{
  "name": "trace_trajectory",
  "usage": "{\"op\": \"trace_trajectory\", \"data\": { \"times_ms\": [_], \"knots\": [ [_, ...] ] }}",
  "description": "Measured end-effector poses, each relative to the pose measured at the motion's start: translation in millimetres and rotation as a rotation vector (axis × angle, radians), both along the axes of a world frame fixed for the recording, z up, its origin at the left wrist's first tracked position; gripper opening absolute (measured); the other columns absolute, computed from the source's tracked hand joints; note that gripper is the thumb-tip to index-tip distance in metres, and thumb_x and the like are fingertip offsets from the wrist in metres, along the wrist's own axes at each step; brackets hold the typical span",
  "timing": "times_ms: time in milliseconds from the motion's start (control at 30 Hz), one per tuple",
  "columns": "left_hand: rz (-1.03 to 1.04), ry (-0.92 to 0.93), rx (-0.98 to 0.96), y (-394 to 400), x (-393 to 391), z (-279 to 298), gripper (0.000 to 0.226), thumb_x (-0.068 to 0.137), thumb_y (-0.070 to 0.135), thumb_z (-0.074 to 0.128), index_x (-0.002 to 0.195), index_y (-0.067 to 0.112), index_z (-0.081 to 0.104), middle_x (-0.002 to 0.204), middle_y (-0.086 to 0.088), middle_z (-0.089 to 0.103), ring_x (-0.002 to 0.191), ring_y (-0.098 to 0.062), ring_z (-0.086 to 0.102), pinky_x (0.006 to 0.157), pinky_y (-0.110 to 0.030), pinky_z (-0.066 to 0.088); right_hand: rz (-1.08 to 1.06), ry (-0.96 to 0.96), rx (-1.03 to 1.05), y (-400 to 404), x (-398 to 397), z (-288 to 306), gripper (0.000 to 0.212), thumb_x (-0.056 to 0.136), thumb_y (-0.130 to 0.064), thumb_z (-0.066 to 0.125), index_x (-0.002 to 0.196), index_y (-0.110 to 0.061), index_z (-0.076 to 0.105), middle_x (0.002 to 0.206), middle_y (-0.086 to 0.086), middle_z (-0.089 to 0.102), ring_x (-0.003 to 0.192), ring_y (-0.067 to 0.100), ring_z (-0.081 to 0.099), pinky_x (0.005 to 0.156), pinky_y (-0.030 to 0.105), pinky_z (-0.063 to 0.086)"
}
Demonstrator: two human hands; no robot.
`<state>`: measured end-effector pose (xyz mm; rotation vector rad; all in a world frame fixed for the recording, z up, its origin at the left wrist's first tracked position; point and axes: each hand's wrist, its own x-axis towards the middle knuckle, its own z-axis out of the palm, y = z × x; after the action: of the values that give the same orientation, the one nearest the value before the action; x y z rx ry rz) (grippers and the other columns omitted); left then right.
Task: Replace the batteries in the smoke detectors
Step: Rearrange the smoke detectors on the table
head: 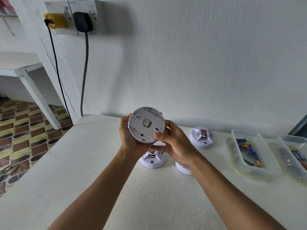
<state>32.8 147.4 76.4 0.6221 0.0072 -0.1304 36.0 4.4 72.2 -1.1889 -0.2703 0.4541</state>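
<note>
Here, a person stands at a white painted table pushed against a white textured wall, both bare forearms reaching forward. The two hands hold a round white plastic smoke detector up above the tabletop, its flat back plate turned toward the camera. The left hand cups the detector's left and lower edge, fingers curled round behind it. The right hand grips the right edge, its thumb pressed on the back plate near the rim.

Three more round white smoke detectors sit on the table. One lies just below the hands, partly hidden by them. Another is mostly hidden under the right wrist. The third, with a red label on top, rests to the right, near the wall.

Further right, a clear plastic rectangular tray holds several blue and yellow batteries. A second clear plastic tray at the right edge holds more batteries.

On the wall at upper left, a yellow plug and a black plug sit in sockets, cables hanging down.
</note>
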Motion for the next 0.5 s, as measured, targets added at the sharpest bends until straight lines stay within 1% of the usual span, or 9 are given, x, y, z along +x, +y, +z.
{"op": "trace_trajectory", "data": {
  "times_ms": [67,167,233,300,367,433,500],
  "knots": [
    [-0.009,0.019,0.011,-0.7,0.4,1.0,0.059,0.092,0.043,0.023,0.108,0.004,0.065,0.11,-0.021,0.065,0.099,-0.037,0.059,0.086,-0.044,0.045,-0.021,-0.006,-0.01,-2.3,-1.3,1.6,0.041,0.071,-0.002,0.074,0.108,-0.008,0.056,0.104,0.008,0.066,0.092,0.03,0.069,0.08,0.052,0.058],
    [-0.042,0.052,0.028,-1.0,-0.5,0.6,0.062,0.091,0.048,0.025,0.112,0.004,0.063,0.108,-0.02,0.066,0.097,-0.036,0.059,0.084,-0.044,0.045,-0.091,-0.025,-0.051,-2.0,-3.6,2.5,0.039,0.076,0.01,0.072,0.109,-0.002,0.055,0.104,0.011,0.066,0.089,0.035,0.071,0.077,0.054,0.058],
    [-0.056,0.067,0.019,-0.2,-1.5,-0.3,0.062,0.091,0.048,0.025,0.112,0.004,0.063,0.108,-0.021,0.065,0.098,-0.036,0.059,0.085,-0.044,0.044,-0.112,-0.024,-0.079,-2.4,-4.7,2.5,0.039,0.077,0.01,0.071,0.11,0.0,0.055,0.105,0.013,0.066,0.087,0.035,0.071,0.077,0.056,0.058],
    [-0.069,0.078,-0.003,-0.3,-2.3,-2.5,0.062,0.091,0.046,0.024,0.113,0.004,0.064,0.11,-0.021,0.065,0.099,-0.037,0.058,0.087,-0.044,0.043,-0.09,-0.015,-0.088,-4.9,-5.0,2.8,0.035,0.076,0.006,0.073,0.106,-0.002,0.057,0.102,0.013,0.067,0.085,0.034,0.071,0.077,0.054,0.058],
    [-0.085,0.078,-0.009,-2.0,-3.8,-4.4,0.062,0.091,0.045,0.023,0.117,0.004,0.061,0.111,-0.021,0.064,0.1,-0.036,0.058,0.089,-0.045,0.043,-0.033,0.028,-0.043,-9.4,-4.2,3.2,0.028,0.076,-0.007,0.074,0.099,-0.004,0.058,0.097,0.013,0.068,0.086,0.033,0.069,0.081,0.056,0.057],
    [-0.098,0.075,0.001,-4.8,-4.7,-4.9,0.06,0.09,0.044,0.024,0.119,0.005,0.06,0.111,-0.02,0.064,0.1,-0.036,0.058,0.09,-0.046,0.044,-0.012,0.083,0.016,-12.8,-3.6,2.7,0.032,0.076,-0.018,0.072,0.1,-0.003,0.056,0.096,0.015,0.068,0.087,0.032,0.069,0.081,0.056,0.056],
    [-0.101,0.077,0.001,-7.2,-4.6,-4.5,0.059,0.09,0.043,0.026,0.121,0.006,0.059,0.114,-0.021,0.063,0.103,-0.036,0.058,0.091,-0.048,0.045,-0.048,0.092,0.036,-13.8,-3.3,1.7,0.031,0.077,-0.018,0.074,0.098,-0.002,0.058,0.097,0.015,0.067,0.087,0.03,0.068,0.079,0.054,0.057]
  ]
}}
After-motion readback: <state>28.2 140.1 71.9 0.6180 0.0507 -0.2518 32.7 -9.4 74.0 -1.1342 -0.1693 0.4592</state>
